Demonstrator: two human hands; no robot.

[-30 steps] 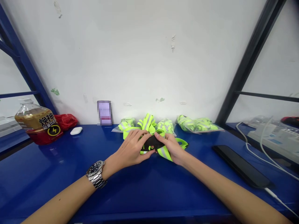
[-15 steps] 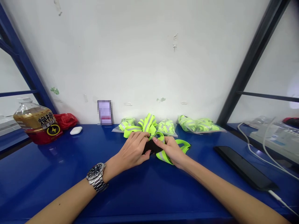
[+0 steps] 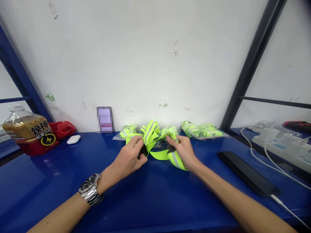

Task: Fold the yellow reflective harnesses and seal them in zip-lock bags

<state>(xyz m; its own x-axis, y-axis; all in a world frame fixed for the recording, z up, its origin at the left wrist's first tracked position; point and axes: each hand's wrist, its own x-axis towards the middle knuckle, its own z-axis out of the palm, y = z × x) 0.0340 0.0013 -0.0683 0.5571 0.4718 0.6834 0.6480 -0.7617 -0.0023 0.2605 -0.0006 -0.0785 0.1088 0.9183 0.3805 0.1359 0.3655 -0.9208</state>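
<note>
Loops of a neon-yellow reflective strap with silver stripes stretch between my two hands above the blue tabletop. My left hand, with a metal watch at its wrist, is closed on one side of the strap, where a black part shows under the fingers. Pinched in my right hand is the other side, with another black part beside the fingers and a striped loop hanging below. Behind the hands stand bunched loops of the same strap and clear bags of folded neon straps.
On the left are a large drink bottle, a red plastic bag and a white earbud case. A phone leans on the wall. Another phone lies right, with a charging cable and power strips beyond.
My hands have moved apart, drawing the strap out between them. The black part that was bunched between the fingers now shows separately at each hand. The view has shifted slightly.
</note>
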